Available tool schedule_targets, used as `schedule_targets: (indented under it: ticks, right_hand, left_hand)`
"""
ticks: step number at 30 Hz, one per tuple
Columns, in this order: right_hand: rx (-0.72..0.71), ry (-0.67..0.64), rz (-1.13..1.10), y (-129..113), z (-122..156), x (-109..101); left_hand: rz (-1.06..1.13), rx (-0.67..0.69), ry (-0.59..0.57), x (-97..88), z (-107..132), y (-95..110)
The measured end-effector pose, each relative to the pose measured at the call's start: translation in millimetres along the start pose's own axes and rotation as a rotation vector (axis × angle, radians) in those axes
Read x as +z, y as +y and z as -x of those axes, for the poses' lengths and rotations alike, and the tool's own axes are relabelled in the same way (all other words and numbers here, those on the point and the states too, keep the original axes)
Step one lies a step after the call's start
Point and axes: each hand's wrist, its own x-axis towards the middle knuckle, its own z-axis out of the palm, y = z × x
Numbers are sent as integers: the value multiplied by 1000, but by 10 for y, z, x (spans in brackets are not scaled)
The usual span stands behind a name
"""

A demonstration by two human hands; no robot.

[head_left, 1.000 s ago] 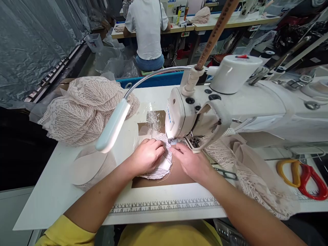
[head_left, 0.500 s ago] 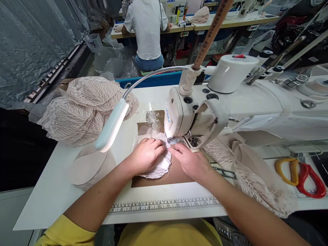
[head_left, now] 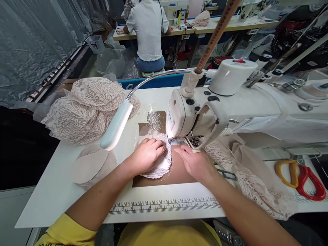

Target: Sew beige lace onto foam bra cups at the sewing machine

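A rounded lace piece point(head_left: 167, 164) with a white inner patch lies under the sewing machine's head point(head_left: 176, 114), its right edge by the presser foot point(head_left: 175, 140). My left hand point(head_left: 147, 155) rests on this piece, fingers bent together and holding it down. A loose thread trails from its lower edge. My right hand point(head_left: 198, 164) is over the brown plate point(head_left: 179, 174), just right of the lace edge and apart from it. Its thumb and forefinger stretch toward the presser foot with nothing visible in them; its other fingers are partly hidden.
A lace pile point(head_left: 87, 109) and sheer rounded pieces point(head_left: 89, 165) lie left. A lamp point(head_left: 116, 126) hangs over the table. More lace point(head_left: 253, 171) and red-and-yellow-handled scissors point(head_left: 307, 181) lie right. A printed ruler point(head_left: 164, 206) runs along the front edge. Another person point(head_left: 150, 34) sits ahead.
My right hand has drawn slightly right and down, away from the lace edge. My left hand stays on the lace piece. The whole view has shifted a little.
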Motion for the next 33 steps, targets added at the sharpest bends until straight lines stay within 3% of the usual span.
schedule_targets:
  ticks: [3,6,14,33]
  right_hand:
    - [-14,66,-91,-5,17,17]
    - [-57,22,-158,-46,18,-9]
    - [-30,-107,-48,-152,-45,-82]
    - [-11,-46,-26,-141,-69,-19]
  left_hand:
    - [-11,17,26,18,4,10]
    - [-18,60,52,43,6,26]
    - [-17,61,30,100,-31,50]
    - [-56,114,121,64,-95,-5]
